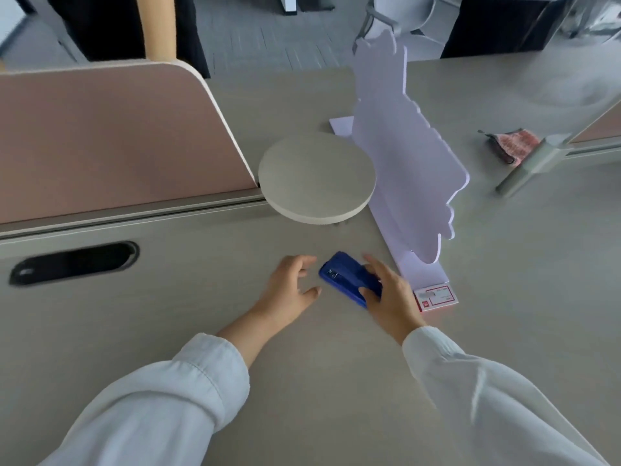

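Note:
A blue phone-shaped object [342,274] lies tilted just above the grey desk [302,364] near its middle. My right hand [389,294] grips it from the right, thumb on its near edge and fingers over its far edge. My left hand [289,287] hovers just left of the blue object with fingers spread and loosely curved, holding nothing and apart from it.
A round beige disc [316,176] stands raised behind the hands. A white cut-out board [403,156] stands upright on a white base, with a small red-and-white box [435,297] at its near end. A pink partition [111,139] is left, a cable slot [74,262] below it, a folded cloth [510,144] far right.

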Available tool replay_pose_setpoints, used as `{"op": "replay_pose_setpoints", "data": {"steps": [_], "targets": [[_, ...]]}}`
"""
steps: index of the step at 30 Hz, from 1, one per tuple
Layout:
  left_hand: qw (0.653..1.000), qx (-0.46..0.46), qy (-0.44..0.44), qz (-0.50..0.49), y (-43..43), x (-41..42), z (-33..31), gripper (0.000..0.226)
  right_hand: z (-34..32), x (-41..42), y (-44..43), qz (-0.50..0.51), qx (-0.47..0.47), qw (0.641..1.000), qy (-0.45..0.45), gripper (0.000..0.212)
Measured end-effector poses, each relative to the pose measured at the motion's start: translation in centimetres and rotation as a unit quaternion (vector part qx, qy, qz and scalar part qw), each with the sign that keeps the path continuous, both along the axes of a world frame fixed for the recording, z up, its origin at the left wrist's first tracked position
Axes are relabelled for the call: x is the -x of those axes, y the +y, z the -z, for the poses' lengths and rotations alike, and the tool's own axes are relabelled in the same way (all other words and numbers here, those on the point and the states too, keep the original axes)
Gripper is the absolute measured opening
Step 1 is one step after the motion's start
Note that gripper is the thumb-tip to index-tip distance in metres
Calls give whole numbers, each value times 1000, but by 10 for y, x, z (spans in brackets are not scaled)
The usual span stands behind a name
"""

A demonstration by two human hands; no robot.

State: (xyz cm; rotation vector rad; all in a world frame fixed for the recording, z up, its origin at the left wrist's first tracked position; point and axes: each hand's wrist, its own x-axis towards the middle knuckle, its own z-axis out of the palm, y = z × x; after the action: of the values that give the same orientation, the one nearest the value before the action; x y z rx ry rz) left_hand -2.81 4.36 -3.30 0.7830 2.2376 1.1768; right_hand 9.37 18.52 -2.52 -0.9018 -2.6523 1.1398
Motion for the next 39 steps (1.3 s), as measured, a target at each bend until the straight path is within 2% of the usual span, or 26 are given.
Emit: {"op": "replay_pose_setpoints", "data": {"steps": [2,5,8,11,14,16,20,22,24,28,34,37,39], "targets": [[999,15,18,25,-22,1,-11,48,-10,-3,-24,-86,5,996,11,60],[997,28,-6,76,-63,-8,-24,28,-25,-3,-62,-171,-21,984,47,55],[998,8,16,54,-106,-22,-34,30,-35,1,-101,-224,-57,969,83,46],[999,-16,29,28,-144,-34,-42,8,-41,6,-142,-243,-95,959,109,33],[997,-36,73,1,-184,-38,-50,22,-43,11,-188,-229,-166,946,158,27],[994,-53,98,4,-211,-37,-58,18,-46,13,-216,-206,-171,942,204,22],[990,-73,110,-43,-274,-30,-67,12,-74,17,-265,-131,47,951,275,15],[990,-88,97,-44,-296,-28,-70,11,-79,17,-285,-130,82,943,294,18],[989,-110,91,-45,-310,-30,-73,10,-81,15,-306,-147,75,935,315,17],[981,-146,115,-54,-328,-34,-73,26,-86,17,-333,-138,25,935,326,22],[976,-161,123,-76,-348,-32,-76,16,-100,25,-352,-94,61,931,347,15],[974,-168,127,-83,-357,-32,-79,14,-105,31,-357,-64,41,926,369,16],[973,-172,127,-87,-363,-32,-79,5,-110,34,-360,-25,77,924,374,13]]}}
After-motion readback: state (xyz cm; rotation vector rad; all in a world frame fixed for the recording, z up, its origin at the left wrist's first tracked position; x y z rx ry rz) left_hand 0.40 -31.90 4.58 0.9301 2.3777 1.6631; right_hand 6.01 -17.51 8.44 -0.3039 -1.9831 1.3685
